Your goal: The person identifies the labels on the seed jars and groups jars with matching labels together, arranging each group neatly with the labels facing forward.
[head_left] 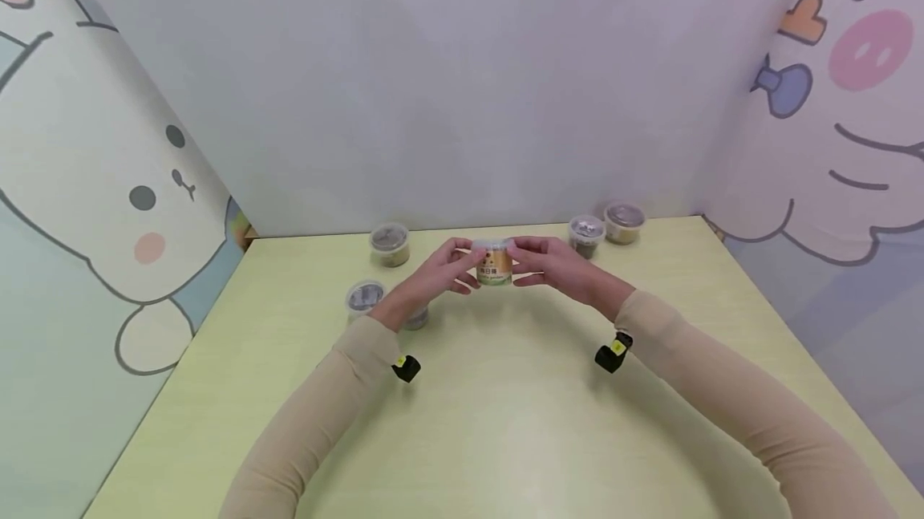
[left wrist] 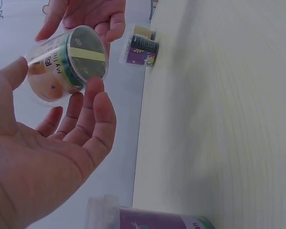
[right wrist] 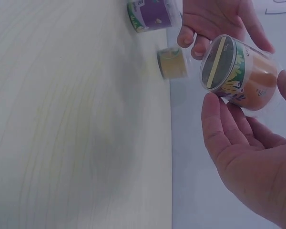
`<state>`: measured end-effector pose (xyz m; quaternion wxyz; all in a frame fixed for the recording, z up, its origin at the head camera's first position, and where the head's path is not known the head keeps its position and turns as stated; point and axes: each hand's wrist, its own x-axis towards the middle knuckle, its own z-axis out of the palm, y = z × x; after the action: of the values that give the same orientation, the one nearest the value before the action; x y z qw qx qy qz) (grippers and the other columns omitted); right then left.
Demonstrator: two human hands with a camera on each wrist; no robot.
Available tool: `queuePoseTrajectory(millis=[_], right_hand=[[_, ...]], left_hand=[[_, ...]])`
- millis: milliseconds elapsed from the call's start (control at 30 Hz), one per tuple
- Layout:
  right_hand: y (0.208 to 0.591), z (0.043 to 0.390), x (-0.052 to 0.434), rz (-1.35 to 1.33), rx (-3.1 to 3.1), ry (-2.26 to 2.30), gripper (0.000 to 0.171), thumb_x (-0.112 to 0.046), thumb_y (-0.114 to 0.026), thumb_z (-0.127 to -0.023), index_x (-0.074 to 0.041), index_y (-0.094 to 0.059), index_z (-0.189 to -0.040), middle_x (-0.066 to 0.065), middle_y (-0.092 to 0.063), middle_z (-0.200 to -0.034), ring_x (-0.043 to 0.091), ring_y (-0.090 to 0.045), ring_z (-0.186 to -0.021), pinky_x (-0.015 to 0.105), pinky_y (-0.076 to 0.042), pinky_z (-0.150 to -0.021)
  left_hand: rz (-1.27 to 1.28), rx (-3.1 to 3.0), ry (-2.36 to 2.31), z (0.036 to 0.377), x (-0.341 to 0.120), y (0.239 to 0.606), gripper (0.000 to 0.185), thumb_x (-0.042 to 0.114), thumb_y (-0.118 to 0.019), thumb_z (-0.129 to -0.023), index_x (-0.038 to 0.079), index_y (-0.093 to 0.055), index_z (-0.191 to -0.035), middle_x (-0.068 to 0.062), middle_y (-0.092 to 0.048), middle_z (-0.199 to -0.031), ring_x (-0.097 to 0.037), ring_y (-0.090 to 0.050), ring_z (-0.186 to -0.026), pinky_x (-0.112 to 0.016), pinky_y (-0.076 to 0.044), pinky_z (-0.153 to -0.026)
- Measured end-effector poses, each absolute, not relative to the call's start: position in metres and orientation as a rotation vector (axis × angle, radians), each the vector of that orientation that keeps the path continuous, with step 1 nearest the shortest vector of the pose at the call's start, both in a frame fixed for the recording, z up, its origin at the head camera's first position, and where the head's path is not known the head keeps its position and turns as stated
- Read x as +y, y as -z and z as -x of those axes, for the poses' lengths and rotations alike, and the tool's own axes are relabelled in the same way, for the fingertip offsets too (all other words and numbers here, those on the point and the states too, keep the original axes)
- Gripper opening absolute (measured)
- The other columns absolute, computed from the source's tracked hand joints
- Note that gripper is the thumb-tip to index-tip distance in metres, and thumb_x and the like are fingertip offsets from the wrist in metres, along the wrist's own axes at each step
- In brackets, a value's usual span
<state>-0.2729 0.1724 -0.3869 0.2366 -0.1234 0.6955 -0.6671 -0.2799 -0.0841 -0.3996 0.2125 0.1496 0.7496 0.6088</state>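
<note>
Up above the table, both hands hold a small clear plastic tub (head_left: 494, 264) with an orange, white and green printed label. My left hand (head_left: 442, 269) grips its left side, thumb near the lid rim and fingers lower down. From the other side my right hand (head_left: 559, 264) holds it in the same way. In the left wrist view the tub (left wrist: 62, 64) is tilted, and its dark base crossed by a pale strip faces the camera. The right wrist view also has the tub's base and the orange label (right wrist: 260, 83) between the two hands.
On the table (head_left: 505, 423), a lidded tub (head_left: 390, 245) stands at the back left, another tub (head_left: 365, 295) nearer, and one (head_left: 416, 318) partly hidden by the left wrist. Two more, a dark tub (head_left: 586, 235) and a yellowish tub (head_left: 624, 222), stand back right by the wall.
</note>
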Motion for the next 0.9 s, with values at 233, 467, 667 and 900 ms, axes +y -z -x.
queuePoseTrajectory(millis=[233, 467, 667, 900], right_hand=[[0.3852, 0.2735, 0.1706, 0.265, 1.816, 1.933, 0.069, -0.037, -0.057, -0.105, 0.002, -0.028, -0.154, 0.023, -0.044, -0.148, 0.03, -0.062, -0.119, 0.046, -0.052, -0.1], [0.3884, 0.2745, 0.1684, 0.28, 1.76, 1.96, 0.067, -0.037, -0.058, -0.105, 0.002, -0.031, -0.152, 0.022, -0.045, -0.145, 0.03, -0.062, -0.116, 0.045, -0.053, -0.099], [0.3884, 0.2732, 0.1675, 0.312, 1.77, 1.96, 0.065, -0.034, -0.056, -0.106, 0.003, -0.032, -0.153, 0.023, -0.044, -0.145, 0.036, -0.055, -0.125, 0.044, -0.052, -0.1], [0.3893, 0.2733, 0.1675, 0.311, 1.789, 1.939, 0.067, -0.035, -0.056, -0.106, 0.004, -0.031, -0.154, 0.024, -0.045, -0.145, 0.036, -0.052, -0.129, 0.042, -0.051, -0.101]], left_hand=[[-0.405, 2.039, -1.764, 0.2788, -0.0874, 0.3966, 0.051, 0.054, -0.047, -0.105, 0.016, -0.044, -0.139, -0.012, -0.054, -0.13, -0.028, -0.066, -0.104, -0.038, -0.056, -0.088], [-0.465, 2.012, -1.723, 0.279, -0.089, 0.3951, 0.056, 0.055, -0.045, -0.105, 0.013, -0.047, -0.143, -0.013, -0.054, -0.13, -0.027, -0.065, -0.106, -0.038, -0.056, -0.089], [-0.485, 2.009, -1.694, 0.277, -0.0896, 0.3938, 0.059, 0.055, -0.043, -0.106, 0.012, -0.047, -0.146, -0.013, -0.054, -0.131, -0.028, -0.064, -0.108, -0.041, -0.054, -0.092], [-0.478, 2.013, -1.679, 0.2769, -0.0902, 0.3953, 0.058, 0.054, -0.043, -0.106, 0.012, -0.048, -0.146, -0.012, -0.054, -0.13, -0.027, -0.063, -0.108, -0.043, -0.053, -0.094]])
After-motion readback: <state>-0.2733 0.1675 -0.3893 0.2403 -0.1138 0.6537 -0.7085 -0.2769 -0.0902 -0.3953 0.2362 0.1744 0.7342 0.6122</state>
